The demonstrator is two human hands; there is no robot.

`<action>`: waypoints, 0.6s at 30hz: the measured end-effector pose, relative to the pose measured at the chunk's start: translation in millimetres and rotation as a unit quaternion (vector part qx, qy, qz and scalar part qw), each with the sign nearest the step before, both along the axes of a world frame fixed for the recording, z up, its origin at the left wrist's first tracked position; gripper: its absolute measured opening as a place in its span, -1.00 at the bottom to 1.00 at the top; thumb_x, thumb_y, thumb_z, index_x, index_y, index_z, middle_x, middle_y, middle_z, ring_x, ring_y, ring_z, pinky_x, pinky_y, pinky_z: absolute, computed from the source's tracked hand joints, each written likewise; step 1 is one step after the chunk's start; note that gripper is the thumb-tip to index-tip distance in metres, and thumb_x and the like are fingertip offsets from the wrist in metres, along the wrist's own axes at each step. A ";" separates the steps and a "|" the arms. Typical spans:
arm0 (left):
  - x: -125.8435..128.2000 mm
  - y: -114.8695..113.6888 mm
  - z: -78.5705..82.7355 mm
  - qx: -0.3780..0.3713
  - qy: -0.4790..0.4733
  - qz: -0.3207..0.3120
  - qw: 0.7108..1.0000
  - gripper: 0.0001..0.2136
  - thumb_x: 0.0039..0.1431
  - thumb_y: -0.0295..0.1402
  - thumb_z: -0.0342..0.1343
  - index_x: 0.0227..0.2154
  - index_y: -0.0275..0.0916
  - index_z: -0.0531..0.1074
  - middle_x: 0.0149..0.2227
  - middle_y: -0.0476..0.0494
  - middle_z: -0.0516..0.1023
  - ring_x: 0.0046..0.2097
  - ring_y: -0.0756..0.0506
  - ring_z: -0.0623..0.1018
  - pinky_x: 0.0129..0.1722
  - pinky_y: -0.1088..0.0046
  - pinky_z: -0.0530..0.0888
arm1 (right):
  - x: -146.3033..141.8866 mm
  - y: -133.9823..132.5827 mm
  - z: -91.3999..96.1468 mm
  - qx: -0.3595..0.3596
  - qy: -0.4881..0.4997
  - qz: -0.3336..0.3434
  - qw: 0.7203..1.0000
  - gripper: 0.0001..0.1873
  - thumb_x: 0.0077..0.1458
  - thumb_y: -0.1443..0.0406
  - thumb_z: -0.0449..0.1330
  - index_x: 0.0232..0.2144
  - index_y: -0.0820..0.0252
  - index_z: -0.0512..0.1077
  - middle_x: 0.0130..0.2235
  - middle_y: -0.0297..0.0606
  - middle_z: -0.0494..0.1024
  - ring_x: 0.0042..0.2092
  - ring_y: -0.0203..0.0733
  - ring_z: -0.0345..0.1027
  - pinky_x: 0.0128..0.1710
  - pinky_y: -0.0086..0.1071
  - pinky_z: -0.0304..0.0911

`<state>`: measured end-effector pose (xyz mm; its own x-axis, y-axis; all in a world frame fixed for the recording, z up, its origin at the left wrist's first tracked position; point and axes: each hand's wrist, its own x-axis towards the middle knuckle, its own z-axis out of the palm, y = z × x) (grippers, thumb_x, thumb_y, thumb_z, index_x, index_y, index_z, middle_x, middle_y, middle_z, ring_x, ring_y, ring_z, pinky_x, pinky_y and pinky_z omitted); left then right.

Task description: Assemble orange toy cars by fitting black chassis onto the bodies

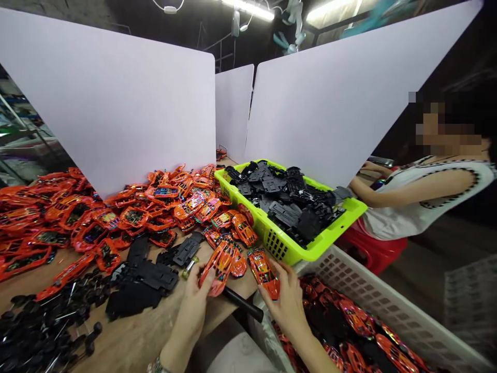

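My left hand (199, 295) is closed around an orange toy car body (219, 265), above the table's front edge. Another orange toy car (264, 273) is gripped in my right hand (285, 292), over the gap between the table and the white crate. Just below the left hand's car body, a black rod-like handle (244, 303) sticks out past the table edge. Black chassis plates (157, 274) lie left of my left hand, with a yellowish-clear small part (190, 267) near its fingers. Whether the right hand's car has a chassis under it is hidden.
Orange car bodies (128, 217) are heaped across the table's back and left. Black wheel axles (58, 316) pile at front left. A lime basket (306, 254) holds black chassis; a white crate (392, 295) holds orange cars. White partitions (155, 103) stand behind. A person (423, 191) sits at right.
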<state>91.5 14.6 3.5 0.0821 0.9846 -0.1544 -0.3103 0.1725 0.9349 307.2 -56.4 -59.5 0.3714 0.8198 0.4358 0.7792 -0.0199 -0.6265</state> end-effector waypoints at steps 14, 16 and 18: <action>78.1 74.3 -14.8 -0.011 0.000 0.075 0.997 -0.62 0.00 -0.05 0.28 -0.27 -0.16 0.33 -0.24 -0.09 0.54 -0.22 -0.09 0.58 -0.14 0.30 0.46 | -21.7 96.0 14.4 0.095 0.168 0.080 0.978 -0.30 0.23 0.10 0.14 0.33 0.11 0.06 0.17 -0.01 0.27 0.24 0.12 0.15 0.24 0.11 0.08; 76.4 78.0 -18.6 0.007 0.029 0.084 0.996 -0.63 0.05 -0.04 0.25 -0.24 -0.14 0.28 -0.22 -0.09 0.52 -0.17 -0.10 0.57 -0.11 0.29 0.46 | -19.3 104.0 11.5 0.097 0.136 0.072 0.983 -0.32 0.25 0.09 0.10 0.34 0.09 0.04 0.20 0.02 0.21 0.27 0.17 0.09 0.25 0.18 0.02; 73.2 76.8 -25.7 0.038 0.067 0.089 0.993 -0.62 0.09 -0.04 0.22 -0.20 -0.12 0.24 -0.19 -0.09 0.48 -0.12 -0.11 0.55 -0.08 0.29 0.44 | -17.6 101.8 4.9 0.083 0.122 0.065 0.987 -0.31 0.26 0.06 0.09 0.34 0.07 0.02 0.26 0.03 0.14 0.31 0.21 0.01 0.25 0.23 -0.02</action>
